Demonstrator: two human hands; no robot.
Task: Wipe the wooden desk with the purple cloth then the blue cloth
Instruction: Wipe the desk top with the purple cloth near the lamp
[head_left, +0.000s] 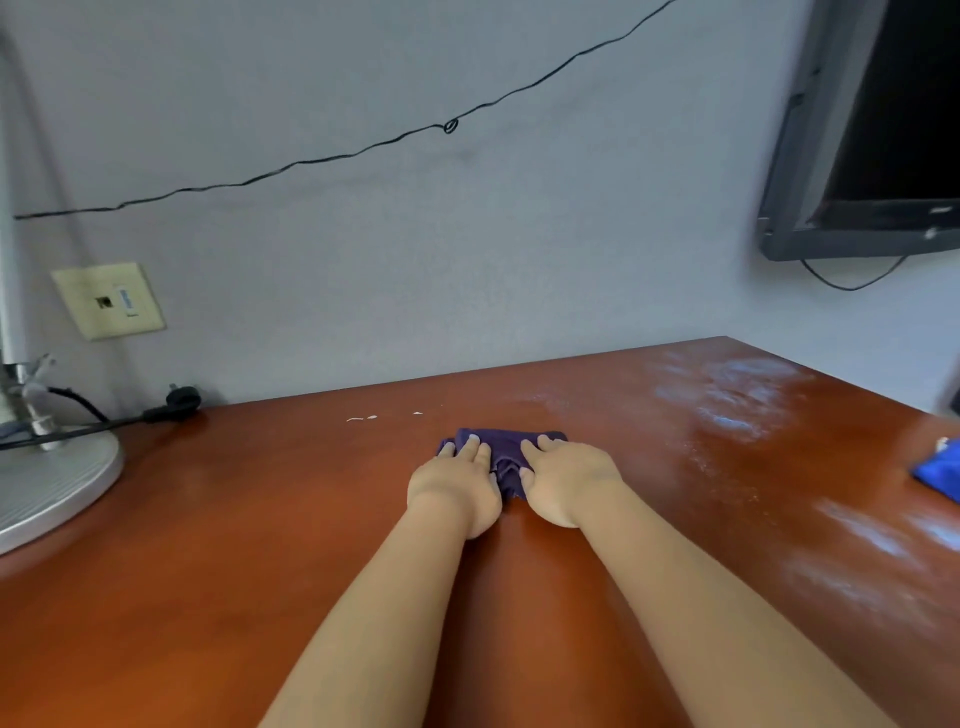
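Observation:
The purple cloth lies bunched on the wooden desk, near its middle. My left hand presses flat on the cloth's left part, fingers straight and pointing toward the wall. My right hand presses on its right part the same way. Most of the cloth is hidden under both palms. The blue cloth lies at the desk's right edge, cut off by the frame, well apart from both hands.
A silver lamp base stands at the desk's left with a black plug and cable behind it. Small white scraps lie beyond the cloth. Pale streaks mark the right side. A dark monitor hangs on the wall.

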